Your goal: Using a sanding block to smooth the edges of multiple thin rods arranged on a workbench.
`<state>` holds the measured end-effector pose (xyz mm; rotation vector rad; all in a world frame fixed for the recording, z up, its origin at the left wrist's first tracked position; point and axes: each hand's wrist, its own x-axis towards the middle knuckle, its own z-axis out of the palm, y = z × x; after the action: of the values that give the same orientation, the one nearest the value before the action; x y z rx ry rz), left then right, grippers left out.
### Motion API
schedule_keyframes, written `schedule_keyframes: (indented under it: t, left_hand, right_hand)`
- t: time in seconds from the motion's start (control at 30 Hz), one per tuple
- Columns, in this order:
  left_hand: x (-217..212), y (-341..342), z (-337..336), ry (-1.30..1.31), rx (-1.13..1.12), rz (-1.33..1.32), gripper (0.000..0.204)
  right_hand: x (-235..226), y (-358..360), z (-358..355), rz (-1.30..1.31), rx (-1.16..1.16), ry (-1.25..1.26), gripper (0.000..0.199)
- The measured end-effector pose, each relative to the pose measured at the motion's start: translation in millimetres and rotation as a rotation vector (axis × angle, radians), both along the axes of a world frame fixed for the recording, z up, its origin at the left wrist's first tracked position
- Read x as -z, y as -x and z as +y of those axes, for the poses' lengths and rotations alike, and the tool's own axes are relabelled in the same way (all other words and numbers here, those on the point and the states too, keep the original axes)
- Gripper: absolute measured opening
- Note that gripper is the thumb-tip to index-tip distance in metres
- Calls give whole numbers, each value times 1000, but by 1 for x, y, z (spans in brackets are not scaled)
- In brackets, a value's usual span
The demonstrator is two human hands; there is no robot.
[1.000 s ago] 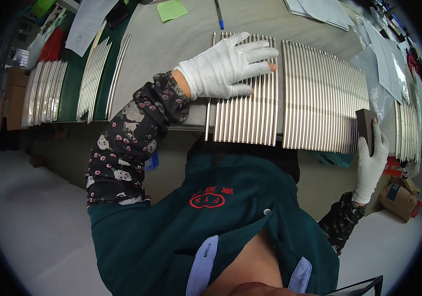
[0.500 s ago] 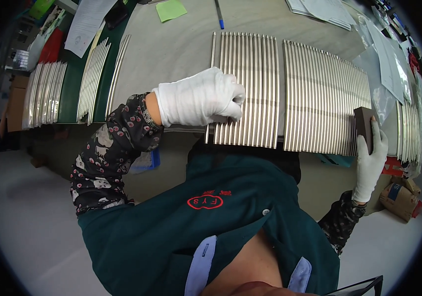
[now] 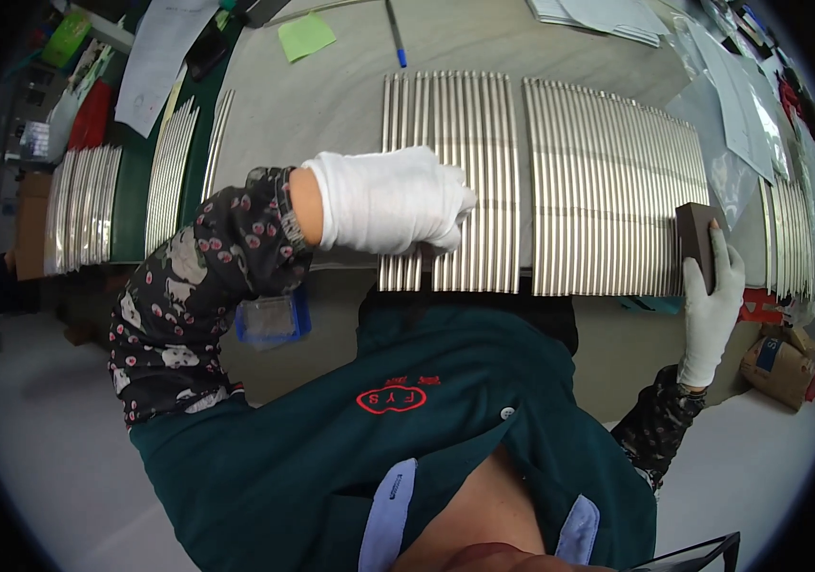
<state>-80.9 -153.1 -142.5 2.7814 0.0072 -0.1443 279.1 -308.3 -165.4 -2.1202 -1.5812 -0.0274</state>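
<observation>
Thin silvery metal rods lie side by side on the table in two groups. My left hand (image 3: 393, 200), in a white glove, rests across the left group of rods (image 3: 484, 181), its fingers curled down at their middle. What lies under those fingers is hidden; a small dark patch shows below them. A narrow gap splits that group near its left side. My right hand (image 3: 712, 305), also gloved, has its fingers along a dark brown block (image 3: 696, 238). This block stands against the right side of the wider group of rods (image 3: 608, 191).
More rods (image 3: 174, 176) and a wrapped bundle (image 3: 86, 205) lie on a green surface at left. Another bundle (image 3: 789, 234) is at far right, beside plastic bags and papers (image 3: 727, 105). A pen (image 3: 396, 33) and a green note (image 3: 307, 38) lie at the back.
My left hand's fingers have curled further down. The loose rods at the left now lie closer together, with a gap beside them. The right hand stays at the block. The view has shifted slightly.
</observation>
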Motion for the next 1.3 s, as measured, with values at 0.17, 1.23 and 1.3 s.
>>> schedule_keyframes:
  t: [0.17,1.23,1.3]
  left_hand:
    - [-19,-9,-3,-150,80,79,7]
    - [88,-347,38,180,171,-474,10]
    - [89,-343,40,153,159,-496,16]
  right_hand:
    - [-2,-2,-5,-36,53,-93,51]
    - [49,-59,-66,-84,373,-117,56]
    - [39,-52,-55,-87,299,-126,57]
